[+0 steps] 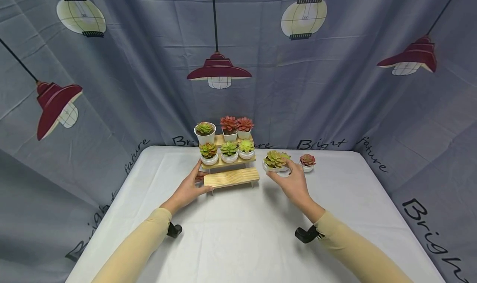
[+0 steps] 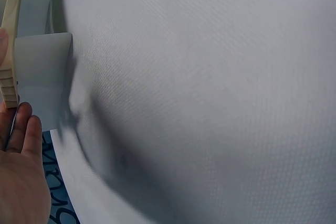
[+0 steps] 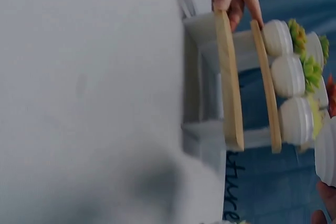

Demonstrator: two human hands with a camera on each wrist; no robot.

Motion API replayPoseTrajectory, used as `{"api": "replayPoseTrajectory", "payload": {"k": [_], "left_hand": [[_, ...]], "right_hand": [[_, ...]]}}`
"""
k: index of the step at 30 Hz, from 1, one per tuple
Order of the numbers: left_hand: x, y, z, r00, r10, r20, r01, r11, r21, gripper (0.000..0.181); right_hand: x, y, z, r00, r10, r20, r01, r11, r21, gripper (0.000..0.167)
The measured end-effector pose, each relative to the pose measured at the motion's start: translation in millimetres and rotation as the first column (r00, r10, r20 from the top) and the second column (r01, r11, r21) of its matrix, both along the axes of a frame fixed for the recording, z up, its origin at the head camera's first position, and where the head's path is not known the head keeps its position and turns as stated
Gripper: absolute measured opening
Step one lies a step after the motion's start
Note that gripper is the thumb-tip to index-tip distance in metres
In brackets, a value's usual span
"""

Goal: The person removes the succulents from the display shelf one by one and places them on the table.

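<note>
Right of the stand (image 1: 231, 177), pinching a potted green succulent (image 1: 275, 160) with right hand (image 1: 294, 185), gripping the stand's left end with left hand (image 1: 187, 190), six pots (image 1: 229, 158) on upper tiers, red succulent (image 1: 307, 160) farther right.

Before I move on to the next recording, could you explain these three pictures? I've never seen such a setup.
There is no robot: these are a person's bare hands. The wide picture comes from a head-worn camera looking forward and down; the others come from a camera on each wrist. On the white-covered table stands a three-tier wooden stand, with six potted succulents on its upper two shelves. The left hand grips its left end. The right hand holds a potted green succulent, near a red one.
</note>
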State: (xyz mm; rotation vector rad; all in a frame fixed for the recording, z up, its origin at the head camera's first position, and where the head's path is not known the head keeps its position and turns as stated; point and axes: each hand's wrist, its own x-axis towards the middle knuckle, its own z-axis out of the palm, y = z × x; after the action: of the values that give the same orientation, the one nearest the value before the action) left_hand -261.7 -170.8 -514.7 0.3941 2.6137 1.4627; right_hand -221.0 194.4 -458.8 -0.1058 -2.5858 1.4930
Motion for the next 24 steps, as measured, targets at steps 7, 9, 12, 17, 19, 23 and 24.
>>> {"api": "replayPoseTrajectory", "payload": {"k": [7,9,12,17,19,23,24], "left_hand": [[0.2,1.4,1.6,1.000,0.006,0.025,-0.006,1.000,0.005,0.117],[-0.1,1.5,1.3,1.000,0.006,0.028,-0.007,1.000,0.005,0.117],[-0.7,1.1,0.4,0.999,0.007,0.031,-0.007,1.000,0.001,0.117],[-1.5,-0.4,-1.4,0.999,0.008,0.038,-0.008,1.000,-0.007,0.119],[-1.9,-0.8,-2.1,0.999,0.007,0.039,-0.007,1.000,-0.005,0.119],[-2.4,-0.7,-2.3,0.999,0.002,0.036,-0.002,1.000,0.001,0.118],[-2.4,-0.6,-2.2,0.999,0.001,0.035,-0.001,1.000,0.001,0.118]], "right_hand": [[-3.2,27,0.1,0.997,-0.070,-0.037,0.071,0.997,0.034,0.088],[-3.5,33,-0.2,0.996,-0.082,-0.043,0.083,0.996,0.036,0.088],[-3.6,43,-0.2,0.995,-0.099,-0.026,0.099,0.995,0.029,0.091],[-3.0,56,1.6,0.995,-0.104,0.003,0.104,0.994,0.030,0.098],[-3.1,62,2.8,0.995,-0.105,0.002,0.105,0.994,0.038,0.099],[-4.7,74,5.3,0.993,-0.117,-0.029,0.118,0.992,0.046,0.094],[-5.2,77,6.0,0.992,-0.122,-0.037,0.124,0.991,0.048,0.093]]}}
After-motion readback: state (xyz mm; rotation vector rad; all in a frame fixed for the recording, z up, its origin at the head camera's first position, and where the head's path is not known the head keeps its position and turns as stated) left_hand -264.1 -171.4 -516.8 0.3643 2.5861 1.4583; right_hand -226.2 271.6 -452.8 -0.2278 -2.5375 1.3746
